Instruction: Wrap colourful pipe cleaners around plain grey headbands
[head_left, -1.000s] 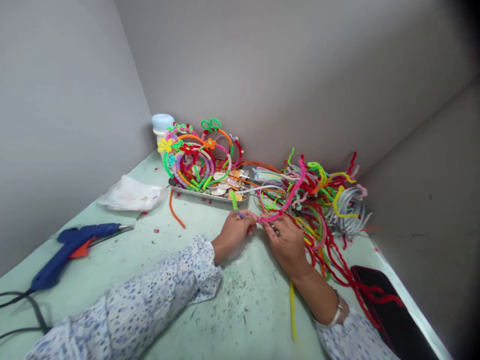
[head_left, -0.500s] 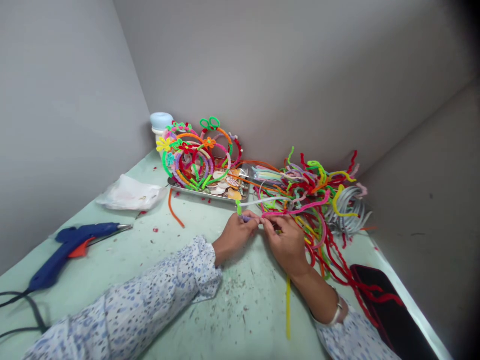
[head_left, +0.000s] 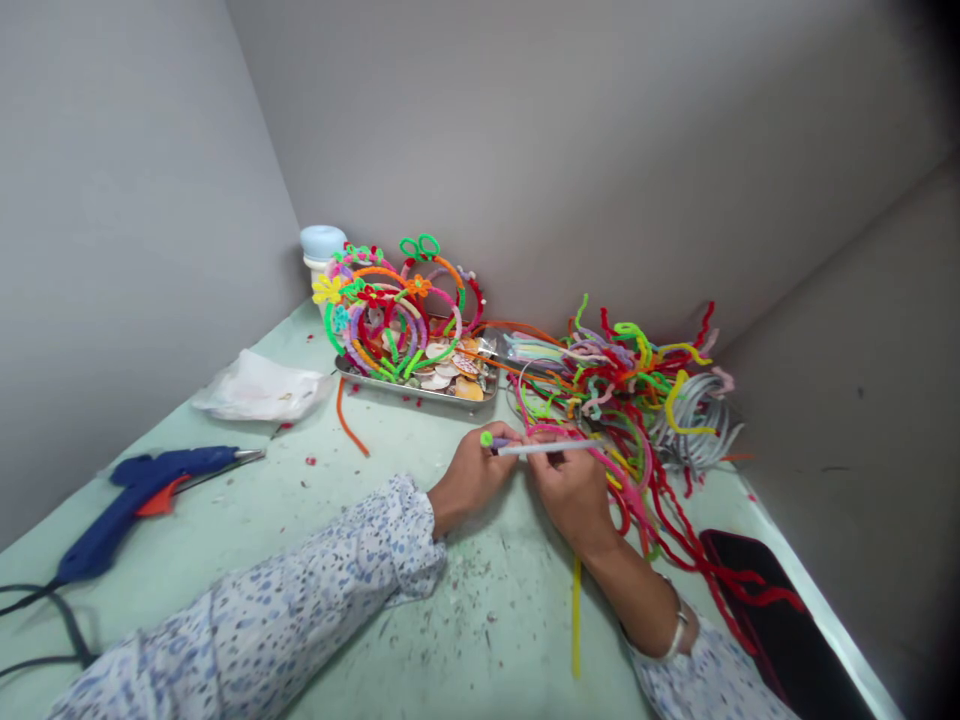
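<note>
My left hand (head_left: 474, 472) is closed in a pinch round a thin whitish headband strip (head_left: 551, 448), near the end wound with green and purple pipe cleaner. The strip points right, passing across my right fingers. My right hand (head_left: 574, 492) is closed close beside the left, with its fingertips on a pink pipe cleaner (head_left: 619, 468) where it meets the wound part. This pink length trails off to the right over the pile. The exact contact between the fingertips is partly hidden.
Finished headbands (head_left: 409, 300) stand on a metal tray (head_left: 420, 394) of cut-out pieces. Right of it lies a tangled pile of pipe cleaners (head_left: 630, 370) with grey headbands (head_left: 697, 420). A blue glue gun (head_left: 142, 490), a plastic bag (head_left: 262, 388) and a phone (head_left: 787, 630) lie around.
The headband strip has turned over, its wound end tipping toward me and its white length coming in front of my right fingers. The pink pipe cleaner has swung downward on the right.
</note>
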